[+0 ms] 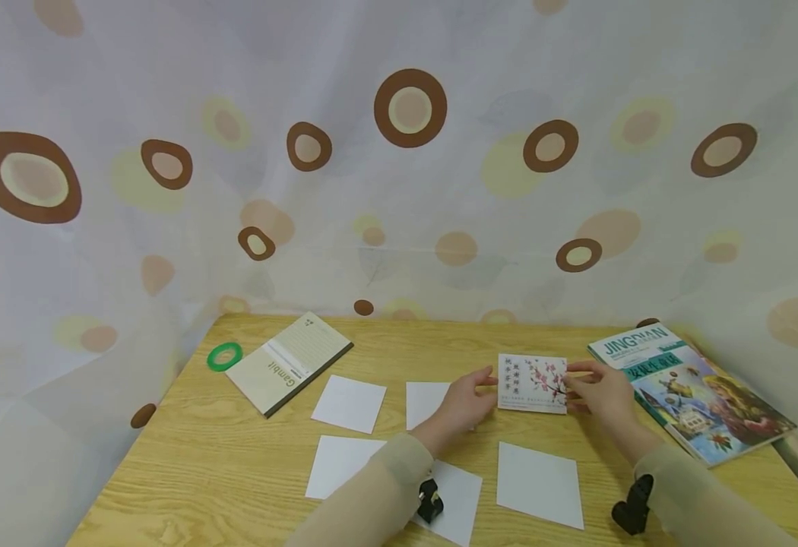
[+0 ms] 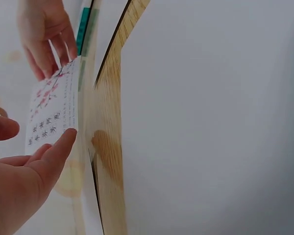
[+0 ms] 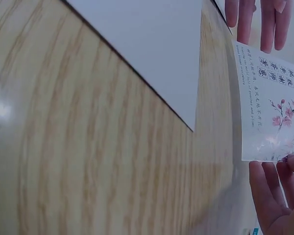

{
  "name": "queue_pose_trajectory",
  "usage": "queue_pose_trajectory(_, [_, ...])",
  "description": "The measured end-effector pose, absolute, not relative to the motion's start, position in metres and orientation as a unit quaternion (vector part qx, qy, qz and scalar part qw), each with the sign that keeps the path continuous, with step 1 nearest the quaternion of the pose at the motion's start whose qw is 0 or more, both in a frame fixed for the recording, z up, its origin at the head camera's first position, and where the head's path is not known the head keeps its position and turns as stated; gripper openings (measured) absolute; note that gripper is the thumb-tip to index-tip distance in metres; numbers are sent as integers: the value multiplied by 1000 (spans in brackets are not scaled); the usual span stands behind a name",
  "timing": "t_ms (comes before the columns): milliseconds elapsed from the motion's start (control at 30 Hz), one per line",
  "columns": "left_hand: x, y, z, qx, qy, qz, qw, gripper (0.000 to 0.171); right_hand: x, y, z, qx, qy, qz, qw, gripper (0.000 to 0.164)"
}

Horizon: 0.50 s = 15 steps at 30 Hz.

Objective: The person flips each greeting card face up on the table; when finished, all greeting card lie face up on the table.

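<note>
A white printed card [image 1: 517,384] with pink blossoms and dark characters is held up above the table, its printed face towards me. My right hand [image 1: 603,391] pinches its right edge, thumb in front and fingers behind, as the right wrist view shows. At the card's left edge is my left hand [image 1: 466,403], its fingers extended and its thumb apart from the card. Whether those fingertips touch the card I cannot tell. Several white square sheets lie below the hands, among them one sheet [image 1: 539,485] at the right and another [image 1: 349,404] further left.
On the wooden table [image 1: 194,463], a cream notebook [image 1: 289,361] and a green ring-shaped roll [image 1: 224,356] lie at the back left. A colourful magazine [image 1: 703,395] lies at the right, beside my right forearm. A dotted curtain [image 1: 344,197] hangs behind the table.
</note>
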<state>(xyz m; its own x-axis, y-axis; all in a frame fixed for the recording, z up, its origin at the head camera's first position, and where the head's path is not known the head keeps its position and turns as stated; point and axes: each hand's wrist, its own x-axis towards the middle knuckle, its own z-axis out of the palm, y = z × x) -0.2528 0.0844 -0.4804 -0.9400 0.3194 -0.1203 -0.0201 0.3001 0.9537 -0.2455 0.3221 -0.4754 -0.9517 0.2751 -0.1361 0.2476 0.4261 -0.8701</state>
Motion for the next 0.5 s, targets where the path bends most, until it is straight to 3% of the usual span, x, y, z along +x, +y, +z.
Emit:
queue_pose_trajectory(300, [-253,85,-486,72,772,604,181,57,-251,324,-486,-153,-870,468,-10,42])
queue_pose_trajectory(500, [-255,86,-487,89,788,583,178,58,-255,325,-489,-138,-890,435,-13,44])
